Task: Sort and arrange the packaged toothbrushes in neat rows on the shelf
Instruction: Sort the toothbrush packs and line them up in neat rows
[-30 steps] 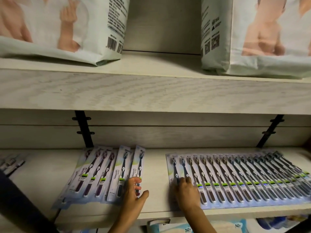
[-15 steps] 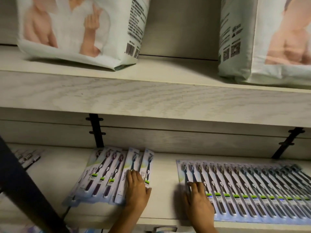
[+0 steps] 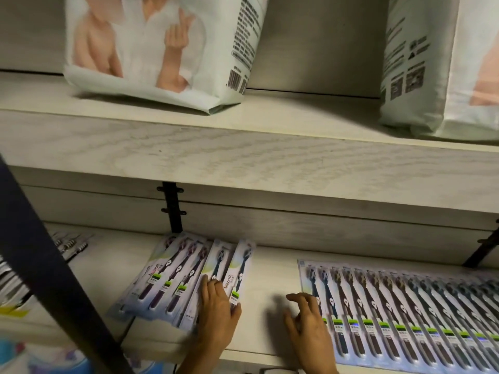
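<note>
The left hand (image 3: 219, 310) is lying flat on the right end of the loose fan of packaged toothbrushes (image 3: 172, 279). Its fingers (image 3: 210, 287) are straight and close together, pressing down on the last two packs rather than gripping them. The thumb is sitting against the near right edge of the outermost Niepoth pack (image 3: 242, 268). Those packs are running away from the fingertips toward the back of the lower shelf (image 3: 270, 273), their long axes leaning rightward as they go. The rest of the fan is spreading out to the left of the knuckles, overlapped and uneven.

The right hand (image 3: 310, 330) is holding nothing. Its fingers (image 3: 298, 298) are loosely bent and apart at the left end of the neat row (image 3: 405, 317), though blur is hiding whether they are touching it. That row is stretching off to the right of these fingers, its packs lying parallel.

A strip of bare shelf is lying between the two hands. The left hand is nearer the stray packs, so sliding them rightward toward the row's open end is looking like its job, with their tilt needing correcting on the way.
</note>
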{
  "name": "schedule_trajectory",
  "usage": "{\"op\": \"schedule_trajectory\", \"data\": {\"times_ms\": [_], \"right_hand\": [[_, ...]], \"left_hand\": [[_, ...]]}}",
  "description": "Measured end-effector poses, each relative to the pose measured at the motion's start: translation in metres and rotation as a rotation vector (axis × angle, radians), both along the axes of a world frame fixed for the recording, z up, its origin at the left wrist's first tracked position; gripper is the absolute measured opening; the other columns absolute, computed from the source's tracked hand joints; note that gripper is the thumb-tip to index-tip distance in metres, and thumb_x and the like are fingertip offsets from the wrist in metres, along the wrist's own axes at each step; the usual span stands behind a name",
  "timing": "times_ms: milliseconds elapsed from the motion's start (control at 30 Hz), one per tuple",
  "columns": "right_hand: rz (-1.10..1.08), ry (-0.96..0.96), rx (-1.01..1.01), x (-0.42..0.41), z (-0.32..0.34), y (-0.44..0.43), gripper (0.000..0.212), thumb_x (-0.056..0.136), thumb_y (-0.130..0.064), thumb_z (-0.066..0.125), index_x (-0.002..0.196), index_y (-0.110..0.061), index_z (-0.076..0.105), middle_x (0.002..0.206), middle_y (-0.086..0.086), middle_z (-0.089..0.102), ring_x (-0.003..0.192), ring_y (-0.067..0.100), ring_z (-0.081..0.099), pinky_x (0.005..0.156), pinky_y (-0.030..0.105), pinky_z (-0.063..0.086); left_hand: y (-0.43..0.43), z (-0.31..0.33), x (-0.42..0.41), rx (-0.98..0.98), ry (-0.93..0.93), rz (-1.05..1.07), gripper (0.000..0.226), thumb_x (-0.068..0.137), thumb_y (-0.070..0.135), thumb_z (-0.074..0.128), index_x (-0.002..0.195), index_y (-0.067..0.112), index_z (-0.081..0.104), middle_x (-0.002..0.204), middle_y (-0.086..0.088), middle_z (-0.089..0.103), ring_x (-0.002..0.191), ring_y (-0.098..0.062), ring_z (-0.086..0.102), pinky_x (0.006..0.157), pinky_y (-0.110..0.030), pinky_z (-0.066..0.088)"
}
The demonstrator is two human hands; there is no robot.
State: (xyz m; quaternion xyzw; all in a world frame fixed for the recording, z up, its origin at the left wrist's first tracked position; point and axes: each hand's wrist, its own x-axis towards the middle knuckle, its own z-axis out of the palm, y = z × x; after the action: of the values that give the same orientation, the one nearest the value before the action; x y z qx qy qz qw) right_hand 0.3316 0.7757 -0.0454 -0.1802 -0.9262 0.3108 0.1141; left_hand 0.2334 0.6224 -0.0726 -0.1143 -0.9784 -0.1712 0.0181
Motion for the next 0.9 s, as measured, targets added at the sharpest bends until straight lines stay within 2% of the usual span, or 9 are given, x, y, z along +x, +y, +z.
{"op": "schedule_trajectory", "data": {"times_ms": [133, 233, 367, 433, 567, 667, 767, 833, 900], "right_hand": [[-0.062, 0.037, -0.556, -0.016, 0.005, -0.013, 0.019, 0.092, -0.027, 0.056, 0.111, -0.028, 0.054, 0.11, -0.002, 0.061, 0.087, 0.007, 0.061, 0.074, 0.015, 0.045], [-0.046, -0.002, -0.936, -0.024, 0.011, -0.02, 0.014, 0.092, -0.028, 0.056, 0.104, -0.023, 0.059, 0.1, 0.005, 0.069, 0.092, 0.017, 0.065, 0.074, 0.025, 0.051], [-0.043, 0.073, -0.982, -0.022, 0.011, -0.018, 0.017, 0.087, -0.014, 0.064, 0.1, -0.002, 0.064, 0.07, 0.0, 0.071, 0.06, 0.004, 0.064, 0.055, 0.016, 0.048], [-0.082, 0.093, -0.969, -0.018, 0.008, -0.012, 0.017, 0.086, -0.012, 0.066, 0.098, -0.001, 0.064, 0.07, 0.0, 0.071, 0.06, 0.003, 0.064, 0.053, 0.014, 0.047], [-0.169, 0.097, -1.002, -0.01, 0.006, 0.0, 0.017, 0.086, -0.015, 0.066, 0.099, -0.006, 0.063, 0.074, 0.003, 0.068, 0.061, 0.011, 0.063, 0.049, 0.012, 0.045], [-0.159, 0.081, -0.994, -0.006, 0.006, 0.002, 0.02, 0.085, -0.013, 0.067, 0.102, -0.004, 0.061, 0.073, 0.002, 0.068, 0.06, 0.008, 0.062, 0.048, 0.013, 0.044], [-0.124, 0.076, -0.995, -0.003, 0.006, 0.004, 0.021, 0.085, -0.008, 0.066, 0.102, 0.003, 0.06, 0.059, -0.003, 0.067, 0.05, 0.0, 0.061, 0.045, 0.011, 0.043], [-0.122, 0.077, -1.021, -0.001, 0.01, 0.003, 0.016, 0.086, -0.002, 0.062, 0.1, 0.005, 0.057, 0.042, -0.005, 0.057, 0.038, -0.003, 0.053, 0.038, 0.009, 0.039], [-0.12, 0.076, -1.041, 0.0, 0.009, 0.004, 0.019, 0.087, -0.003, 0.062, 0.103, 0.005, 0.057, 0.05, -0.004, 0.061, 0.04, -0.002, 0.056, 0.038, 0.011, 0.04]], "left_hand": [[0.004, 0.005, 0.011, 0.369, 0.147, -0.062, 0.06, 0.076, 0.044, 0.06, 0.121, 0.007, 0.048, 0.12, -0.009, 0.051, 0.115, -0.025, 0.045, 0.094, -0.032, 0.041], [0.017, 0.017, 0.03, 0.548, 0.197, -0.199, 0.051, 0.068, 0.045, 0.054, 0.11, 0.017, 0.05, 0.099, 0.0, 0.055, 0.094, -0.011, 0.047, 0.084, -0.018, 0.037], [0.021, 0.016, 0.046, 0.607, 0.137, -0.353, 0.052, 0.064, 0.039, 0.055, 0.113, 0.026, 0.046, 0.103, 0.007, 0.052, 0.098, 0.001, 0.04, 0.088, -0.002, 0.028], [0.013, 0.012, 0.046, 0.6, 0.038, -0.371, 0.046, 0.068, 0.044, 0.05, 0.11, 0.025, 0.056, 0.107, 0.008, 0.054, 0.101, 0.004, 0.041, 0.091, -0.003, 0.029], [-0.004, 0.014, 0.022, 0.231, 0.1, -0.277, 0.051, 0.086, 0.043, 0.029, 0.125, 0.019, 0.05, 0.129, 0.007, 0.047, 0.121, -0.007, 0.037, 0.107, -0.025, 0.031], [-0.011, 0.016, 0.0, -0.058, 0.133, -0.169, 0.047, 0.097, 0.027, 0.031, 0.14, 0.009, 0.033, 0.147, -0.003, 0.031, 0.139, -0.019, 0.018, 0.116, -0.028, 0.018], [-0.016, 0.003, -0.008, -0.262, 0.079, -0.161, 0.055, 0.097, 0.038, 0.033, 0.141, 0.004, 0.033, 0.153, -0.009, 0.022, 0.143, -0.028, 0.011, 0.117, -0.037, 0.014], [-0.021, 0.001, -0.01, -0.331, 0.073, -0.167, 0.06, 0.087, 0.049, 0.052, 0.127, 0.004, 0.055, 0.143, -0.013, 0.043, 0.136, -0.032, 0.032, 0.111, -0.04, 0.03], [-0.022, 0.002, -0.009, -0.343, 0.057, -0.195, 0.058, 0.059, 0.052, 0.08, 0.092, 0.005, 0.075, 0.111, -0.012, 0.068, 0.11, -0.032, 0.06, 0.088, -0.039, 0.052]]}}
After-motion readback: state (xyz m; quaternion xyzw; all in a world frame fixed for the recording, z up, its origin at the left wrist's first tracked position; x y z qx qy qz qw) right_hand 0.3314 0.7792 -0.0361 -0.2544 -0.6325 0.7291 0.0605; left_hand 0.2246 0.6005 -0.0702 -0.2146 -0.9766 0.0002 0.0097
